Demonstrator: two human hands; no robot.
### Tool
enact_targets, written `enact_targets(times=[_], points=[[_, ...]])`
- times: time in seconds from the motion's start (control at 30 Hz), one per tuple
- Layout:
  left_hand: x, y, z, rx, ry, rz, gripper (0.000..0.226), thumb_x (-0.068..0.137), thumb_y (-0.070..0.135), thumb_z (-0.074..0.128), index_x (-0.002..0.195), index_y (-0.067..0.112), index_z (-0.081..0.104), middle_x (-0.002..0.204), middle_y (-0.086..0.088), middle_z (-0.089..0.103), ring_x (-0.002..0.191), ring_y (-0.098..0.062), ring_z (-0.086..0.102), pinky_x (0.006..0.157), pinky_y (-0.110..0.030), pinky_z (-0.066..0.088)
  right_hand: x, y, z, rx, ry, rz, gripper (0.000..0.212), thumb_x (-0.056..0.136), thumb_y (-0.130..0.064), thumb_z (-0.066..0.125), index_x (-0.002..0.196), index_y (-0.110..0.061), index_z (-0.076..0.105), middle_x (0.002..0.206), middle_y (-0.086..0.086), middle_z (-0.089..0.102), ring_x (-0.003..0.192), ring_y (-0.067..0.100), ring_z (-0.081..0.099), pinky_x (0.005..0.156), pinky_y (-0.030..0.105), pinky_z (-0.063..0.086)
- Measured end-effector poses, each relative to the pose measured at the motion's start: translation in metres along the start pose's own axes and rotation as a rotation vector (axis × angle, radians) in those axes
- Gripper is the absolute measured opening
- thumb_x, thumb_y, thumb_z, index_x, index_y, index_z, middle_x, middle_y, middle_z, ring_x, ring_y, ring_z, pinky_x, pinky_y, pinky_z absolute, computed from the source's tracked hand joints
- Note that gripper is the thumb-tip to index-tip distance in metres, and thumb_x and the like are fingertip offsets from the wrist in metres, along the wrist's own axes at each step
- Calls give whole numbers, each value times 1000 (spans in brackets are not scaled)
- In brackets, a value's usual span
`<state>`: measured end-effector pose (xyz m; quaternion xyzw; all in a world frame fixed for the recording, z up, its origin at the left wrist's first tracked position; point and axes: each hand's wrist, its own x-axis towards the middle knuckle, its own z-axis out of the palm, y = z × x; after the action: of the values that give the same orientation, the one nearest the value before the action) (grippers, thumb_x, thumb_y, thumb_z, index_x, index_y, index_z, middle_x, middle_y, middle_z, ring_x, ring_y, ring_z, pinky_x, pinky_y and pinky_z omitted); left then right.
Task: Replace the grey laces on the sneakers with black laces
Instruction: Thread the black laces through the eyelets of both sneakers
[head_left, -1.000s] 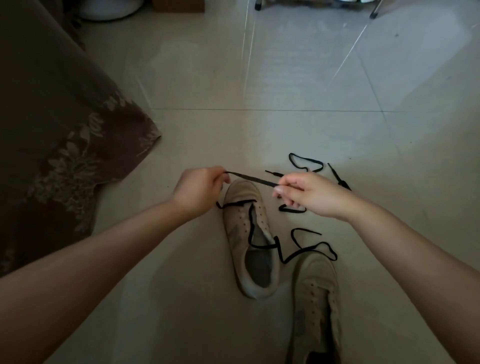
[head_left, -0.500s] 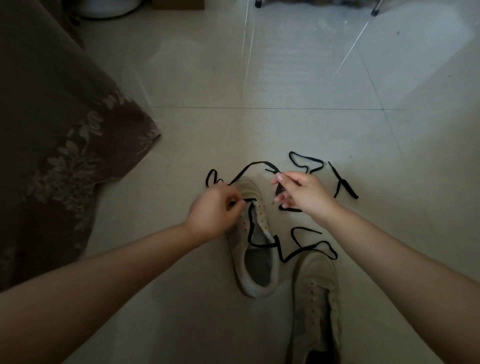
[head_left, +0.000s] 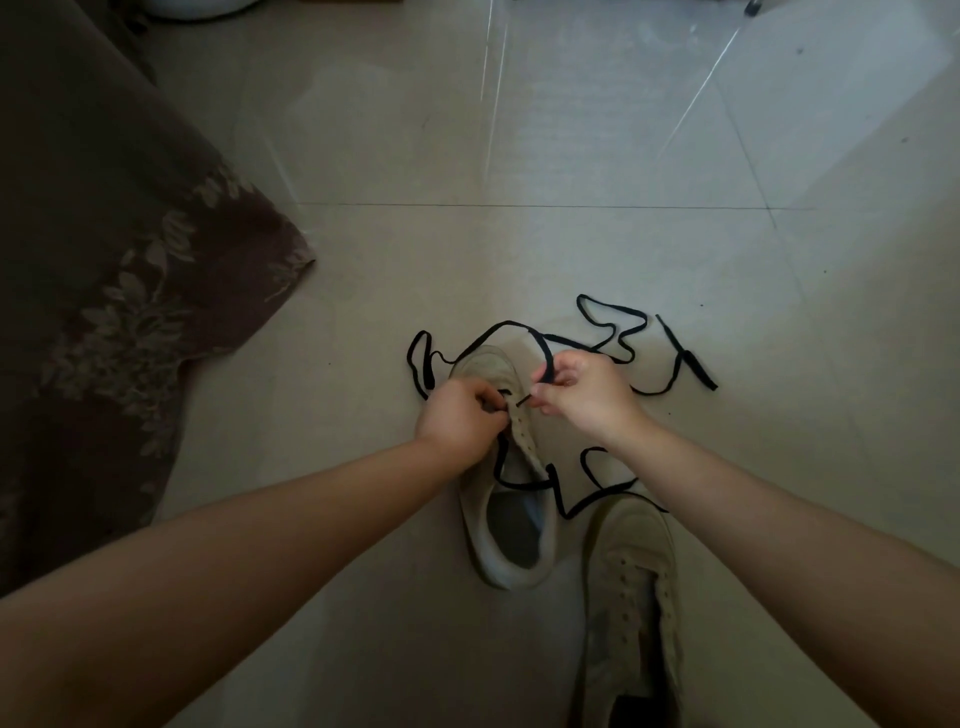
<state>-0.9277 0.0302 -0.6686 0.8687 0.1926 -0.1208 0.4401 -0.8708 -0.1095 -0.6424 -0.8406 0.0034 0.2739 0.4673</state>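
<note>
Two pale sneakers lie on the tiled floor. The left sneaker (head_left: 511, 519) points away from me, with a black lace (head_left: 498, 332) threaded through its front eyelets and looping past the toe. My left hand (head_left: 460, 415) pinches the sneaker's eyelet flap near the toe. My right hand (head_left: 584, 389) holds the black lace's tip just right of the eyelets, aimed at them. The right sneaker (head_left: 631, 597) sits nearer me, without a lace. A second black lace (head_left: 670, 358) lies loose on the floor beyond my right hand.
A dark brown floral cloth (head_left: 119, 291) hangs down over the floor on the left. Metal furniture legs (head_left: 750, 8) show at the top edge. Pale floor tiles (head_left: 519, 156) stretch beyond the shoes.
Both hands dropped from holding the lace taut above the sneaker down to its eyelets. The lace went slack and now loops around the toe. My right hand turned the lace tip toward the eyelets.
</note>
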Motion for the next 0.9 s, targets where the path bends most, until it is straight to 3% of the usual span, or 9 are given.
enact_targets(times=[0.07,0.17,0.33,0.47,0.6,0.73,0.8,0.9], points=[[-2,0,2,-90,8,-35,15,82,15,70,96,12,72,70,6,60,60,-3,50,52,-5,35,1,4,2,-116,39,-53,23,84,-5,66,75,-24,60,78,1,68,80,20,69,77,33,57],[-4,-2,7,-145,16,-70,21,83,17,70,104,15,72,98,-2,71,84,-8,61,76,-18,46,-1,6,8,-206,5,-103,16,83,-7,68,79,-22,63,84,2,70,84,18,67,82,32,54],[-4,-3,11,-136,23,-110,21,84,22,68,104,16,72,101,-1,71,91,-12,64,83,-24,49,-2,11,15,-100,43,-49,15,82,-12,71,80,-24,63,86,2,68,88,18,66,85,34,54],[-3,5,13,-22,-26,-50,14,90,18,58,101,16,67,89,-2,65,77,-13,56,68,-22,44,-6,15,17,4,37,21,20,80,-23,75,92,-16,60,83,-5,61,79,8,59,69,13,48],[2,4,10,-30,-74,23,13,93,15,54,94,9,66,61,5,45,54,-7,39,46,-16,30,-7,15,18,33,33,42,25,80,-28,74,95,-15,58,85,-4,60,79,9,58,68,13,45],[3,1,-5,-343,-102,-108,20,93,9,54,75,14,60,62,2,46,56,-6,40,47,-7,32,-9,15,18,-1,50,-39,19,84,-22,70,97,-11,61,81,-5,59,73,5,55,63,8,43],[2,-4,-19,-585,-128,-224,22,96,8,49,77,15,58,72,0,54,66,-7,49,61,-9,42,-10,16,15,-12,72,-58,17,83,-19,71,95,-11,62,78,-7,58,70,2,54,61,9,43],[1,-19,-38,-1077,-220,-373,20,100,6,39,87,9,55,90,-6,60,92,-13,60,90,-28,48,-11,18,13,-1,86,-55,13,83,-18,71,90,-13,61,75,-7,58,68,3,54,59,5,42]])
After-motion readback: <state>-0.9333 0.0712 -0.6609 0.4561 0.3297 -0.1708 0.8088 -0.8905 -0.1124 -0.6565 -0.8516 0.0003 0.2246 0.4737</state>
